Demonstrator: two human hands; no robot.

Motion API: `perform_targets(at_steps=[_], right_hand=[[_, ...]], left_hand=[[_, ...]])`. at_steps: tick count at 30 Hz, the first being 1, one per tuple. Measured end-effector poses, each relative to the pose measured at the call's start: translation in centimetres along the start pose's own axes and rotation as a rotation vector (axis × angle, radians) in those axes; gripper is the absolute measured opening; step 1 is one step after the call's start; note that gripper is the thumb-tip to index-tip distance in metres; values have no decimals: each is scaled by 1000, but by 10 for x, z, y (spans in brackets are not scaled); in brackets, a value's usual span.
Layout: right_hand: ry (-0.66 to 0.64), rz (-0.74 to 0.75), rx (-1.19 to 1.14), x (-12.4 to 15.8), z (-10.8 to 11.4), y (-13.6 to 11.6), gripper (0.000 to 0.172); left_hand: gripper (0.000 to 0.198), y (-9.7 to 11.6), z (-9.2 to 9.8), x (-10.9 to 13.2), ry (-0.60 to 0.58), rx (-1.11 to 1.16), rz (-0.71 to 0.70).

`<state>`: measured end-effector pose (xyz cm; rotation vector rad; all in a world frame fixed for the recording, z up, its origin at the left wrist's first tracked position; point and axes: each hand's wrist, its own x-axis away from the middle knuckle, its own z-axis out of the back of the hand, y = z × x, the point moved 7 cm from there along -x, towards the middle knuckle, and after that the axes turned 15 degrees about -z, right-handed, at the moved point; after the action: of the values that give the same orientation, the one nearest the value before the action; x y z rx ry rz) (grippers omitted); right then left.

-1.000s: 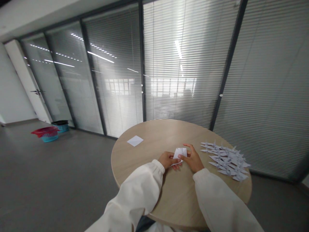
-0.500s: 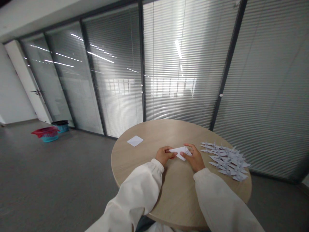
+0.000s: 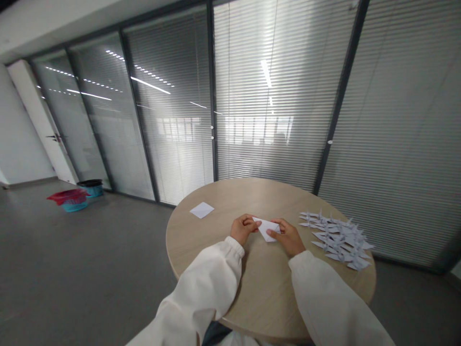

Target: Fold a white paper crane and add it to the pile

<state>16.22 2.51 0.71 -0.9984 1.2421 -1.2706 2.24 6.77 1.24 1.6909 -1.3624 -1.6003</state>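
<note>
A folded white paper piece [image 3: 266,229] lies on the round wooden table [image 3: 230,197], pinched at its two sides. My left hand [image 3: 244,228] grips its left corner between fingers and thumb. My right hand [image 3: 288,237] holds its right edge, with the fingertips on top of the paper. A loose square of white paper [image 3: 202,210] lies flat on the far left of the tabletop. To the right of my right hand spreads a heap of white origami cranes [image 3: 336,240].
My white sleeves reach in from the bottom of the view. The table's edge curves close around the cranes. Behind it stand glass partitions with blinds. On the grey floor at the far left are a red-and-blue basket [image 3: 70,200] and a black-rimmed bin [image 3: 91,188].
The paper has been turned and now forms a narrower folded shape, held lower on the table. My hands have come closer together around it. The camera has shifted slightly.
</note>
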Motion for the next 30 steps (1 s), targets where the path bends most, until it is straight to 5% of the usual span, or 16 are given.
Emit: perform_targets(at_steps=[11,30], right_hand=[[35,36,282,4,-5,-2,26],[69,6,298,6,-2,-5,25]], left_hand=[[31,-2,-6,3,-128,-126,-25],[37,-3,-7,2,-141,-67,7]])
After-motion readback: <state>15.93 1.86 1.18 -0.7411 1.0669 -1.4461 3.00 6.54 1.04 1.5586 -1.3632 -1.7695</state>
